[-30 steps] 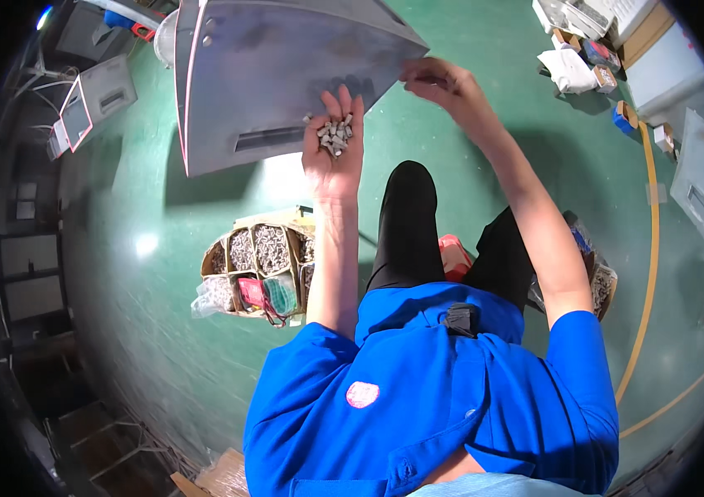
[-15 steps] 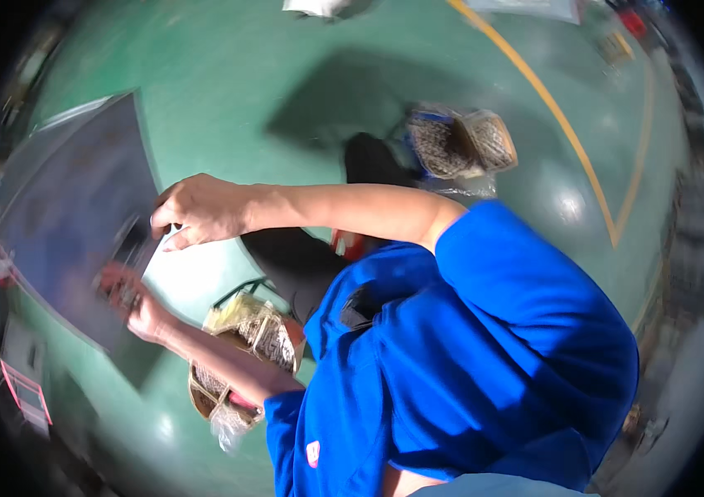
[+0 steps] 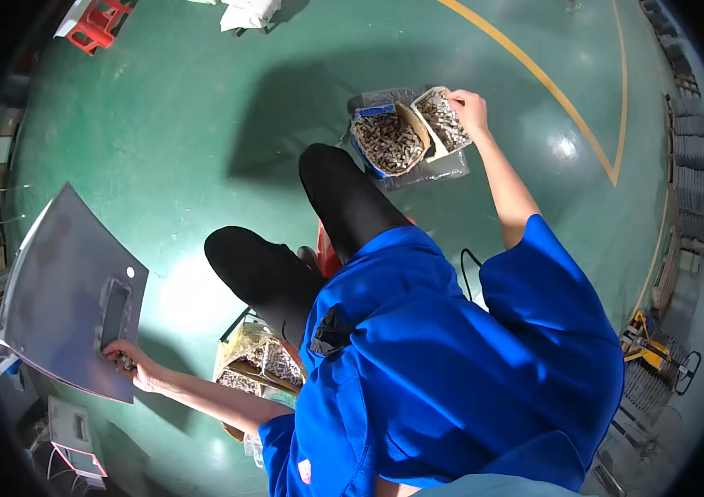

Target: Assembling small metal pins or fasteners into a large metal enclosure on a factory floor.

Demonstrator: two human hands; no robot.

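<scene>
Pieces are cupped in the curled left hand; plenty are left in the white box, the right hand unreadable.

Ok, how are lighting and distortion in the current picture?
Head view: glare whitens the floor between the grey panel and the left leg; head view: a broad shadow darkens the floor beyond the legs; head view: the yellow line bows, and the corners go black.

Panel left; carton ahead, tray just right of it, small parts in both.
</scene>
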